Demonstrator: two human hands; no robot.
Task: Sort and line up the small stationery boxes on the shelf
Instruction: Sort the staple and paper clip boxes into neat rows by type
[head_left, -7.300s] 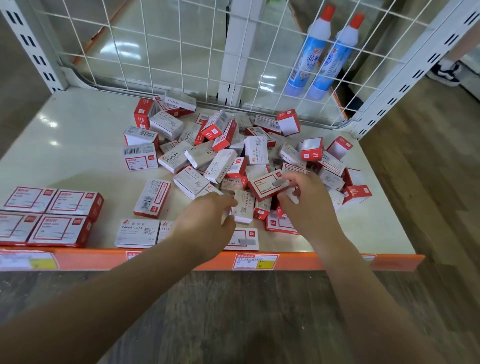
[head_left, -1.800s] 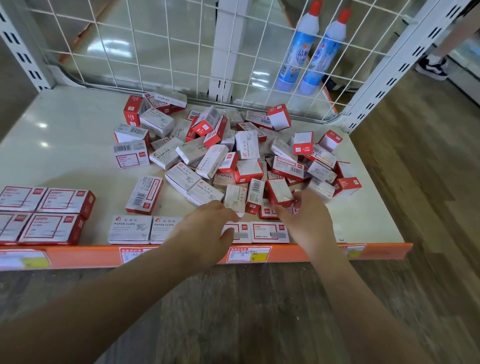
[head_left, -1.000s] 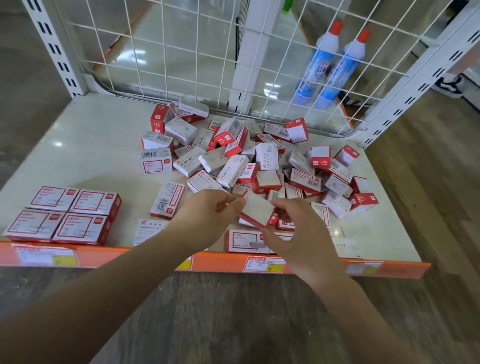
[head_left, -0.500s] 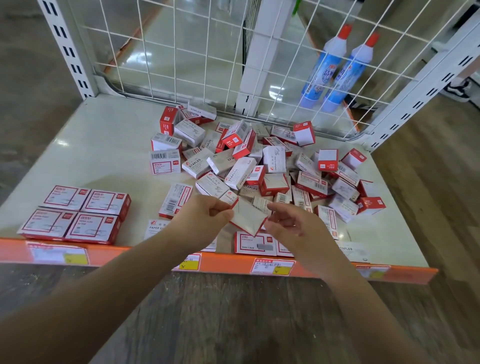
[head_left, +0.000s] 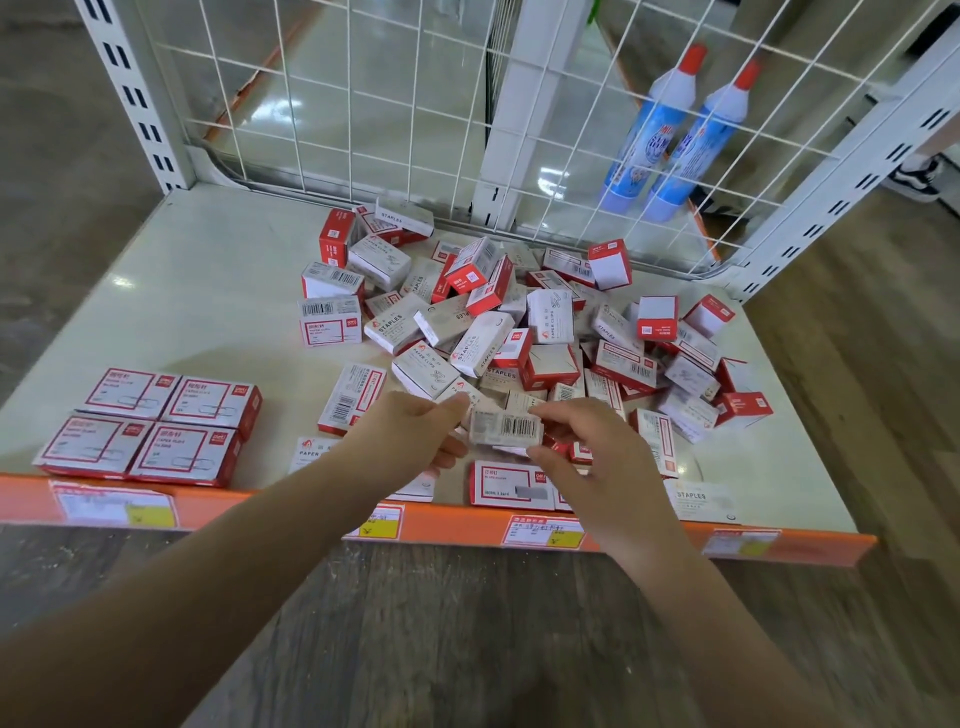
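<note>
A jumbled pile of small red-and-white and grey stationery boxes (head_left: 519, 322) covers the middle and right of the shelf (head_left: 197, 291). Just above the shelf's front, a small grey box with a barcode (head_left: 506, 428) is held between both hands. My left hand (head_left: 415, 431) pinches its left end and my right hand (head_left: 582, 441) pinches its right end. A row of boxes lies along the front edge: a paper-clips box (head_left: 311, 452), a red-framed box (head_left: 511, 486) and a staples box (head_left: 698, 501).
Several larger red boxes (head_left: 150, 426) sit squared up at the front left. The orange shelf lip (head_left: 457, 525) carries price labels. A white wire grid (head_left: 415, 104) backs the shelf, with two blue bottles (head_left: 670, 135) behind it. A shoe (head_left: 917, 179) shows at far right.
Both hands took a grey box from the pile's front edge, lifted it and turned it barcode side up. The camera view shifted slightly.
</note>
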